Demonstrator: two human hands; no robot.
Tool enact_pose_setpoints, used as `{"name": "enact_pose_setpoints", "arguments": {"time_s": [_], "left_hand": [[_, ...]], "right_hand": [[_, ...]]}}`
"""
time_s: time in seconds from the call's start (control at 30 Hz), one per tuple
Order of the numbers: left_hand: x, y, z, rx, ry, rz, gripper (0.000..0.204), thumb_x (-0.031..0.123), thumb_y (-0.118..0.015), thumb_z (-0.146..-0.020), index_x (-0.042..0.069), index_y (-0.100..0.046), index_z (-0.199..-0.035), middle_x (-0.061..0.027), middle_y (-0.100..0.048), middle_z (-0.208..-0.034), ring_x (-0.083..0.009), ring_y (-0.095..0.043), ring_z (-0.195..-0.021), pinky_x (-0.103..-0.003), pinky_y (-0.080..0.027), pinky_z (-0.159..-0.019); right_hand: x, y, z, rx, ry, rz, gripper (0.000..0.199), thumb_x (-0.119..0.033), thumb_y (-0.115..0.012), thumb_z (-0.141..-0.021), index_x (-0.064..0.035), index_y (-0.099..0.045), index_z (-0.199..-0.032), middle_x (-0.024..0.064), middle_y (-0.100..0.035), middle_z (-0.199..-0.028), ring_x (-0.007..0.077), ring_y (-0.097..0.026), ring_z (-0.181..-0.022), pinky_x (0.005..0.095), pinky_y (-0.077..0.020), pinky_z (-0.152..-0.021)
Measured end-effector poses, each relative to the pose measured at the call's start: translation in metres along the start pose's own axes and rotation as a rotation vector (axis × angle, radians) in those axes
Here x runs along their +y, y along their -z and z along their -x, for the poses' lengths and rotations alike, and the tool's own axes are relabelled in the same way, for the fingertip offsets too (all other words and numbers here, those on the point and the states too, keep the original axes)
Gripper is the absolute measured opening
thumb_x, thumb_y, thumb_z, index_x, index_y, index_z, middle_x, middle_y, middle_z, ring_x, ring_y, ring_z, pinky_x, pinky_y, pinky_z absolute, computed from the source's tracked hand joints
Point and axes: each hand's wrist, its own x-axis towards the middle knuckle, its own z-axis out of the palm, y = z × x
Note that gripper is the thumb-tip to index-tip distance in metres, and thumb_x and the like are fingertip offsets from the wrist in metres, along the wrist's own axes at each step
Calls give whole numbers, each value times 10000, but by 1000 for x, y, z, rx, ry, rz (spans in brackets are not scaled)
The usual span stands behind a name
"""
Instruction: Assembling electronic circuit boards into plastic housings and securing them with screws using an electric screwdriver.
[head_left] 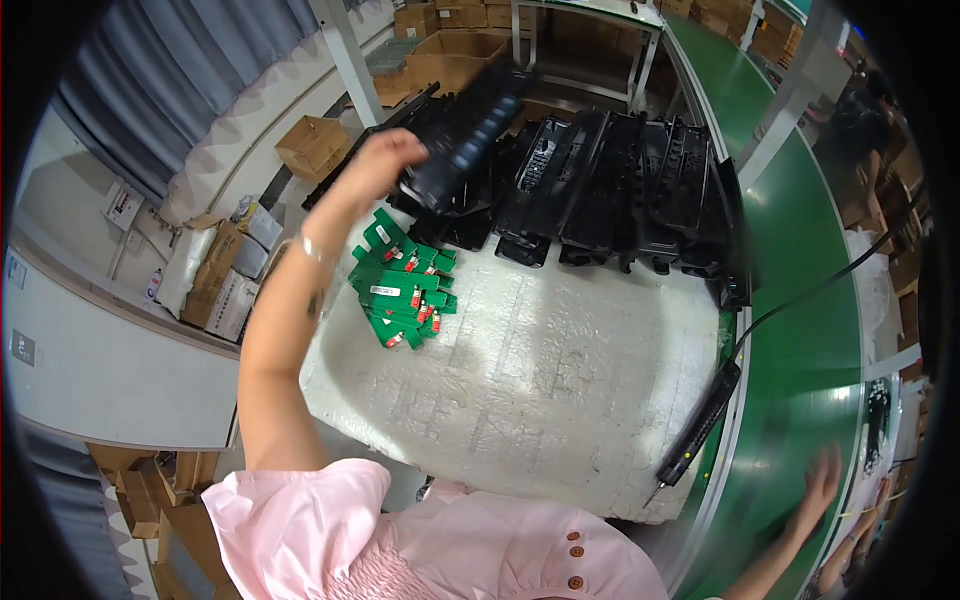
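Note:
My left hand [392, 160] is closed on one end of a long black plastic housing [465, 140], blurred by motion and raised at the table's far left. Behind and beside it, several similar black plastic housings [610, 190] lie packed side by side along the far part of the table. Below my left forearm sits a loose pile of green circuit boards [390, 290] with small red-and-white parts. Out to the right, my right hand [824, 480] is above the green conveyor belt, blurred, its fingers stretched out with nothing visible in them.
A black electric screwdriver [703, 425] rests at the right edge of the foam-covered table [530, 370], its cable running up right. The green conveyor [800, 300] runs along the right. Beyond it are another person's hands [880, 495]. Cardboard boxes [312, 147] stand at the left.

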Motion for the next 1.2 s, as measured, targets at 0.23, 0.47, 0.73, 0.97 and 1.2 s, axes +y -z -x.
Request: {"name": "enact_pose_setpoints", "arguments": {"time_s": [0.23,0.47,0.73,0.97,1.2], "left_hand": [[31,-139,180,-587,168,635,108,86,-524,-857,61,-520,-962,46,-545,-840,-40,-493,-804,-185,-410,-716],[40,-73,96,-810,-330,-177,267,246,-528,-855,3,-590,-947,-29,-611,-809,-104,-561,-738,-251,-471,-662],[-60,75,-124,378,49,-796,360,388,-608,-722,60,-616,-870,-161,-620,-904,-315,-572,-899,-358,-443,-792],[-76,71,-112,258,19,-937,243,275,-624,-725,54,-610,-825,-156,-616,-897,-319,-567,-896,-384,-447,-771],[9,-6,1,528,-807,-1129,134,95,-611,-707,54,-485,-687,-82,-466,-688,-267,-471,-696,-348,-399,-599]], "right_hand": [[-153,-219,96,-1081,-60,-829,659,-227,-534,-834,-38,-173,-1352,84,-493,-1081,179,-482,-992,323,-373,-869],[-141,-244,83,-1173,-396,-573,381,-63,-484,-851,2,-370,-1208,44,-605,-797,76,-567,-657,197,-449,-584],[-113,-238,92,-1578,-75,-108,386,-83,-534,-832,-42,-433,-1202,37,-590,-719,61,-503,-639,217,-417,-574],[-148,-231,95,-1409,579,152,358,-169,-623,-738,-49,-559,-1069,162,-591,-931,310,-565,-863,362,-449,-773],[-160,-269,77,-1267,314,-249,376,-115,-577,-800,-13,-496,-1152,102,-595,-964,142,-560,-860,257,-453,-716]]}}
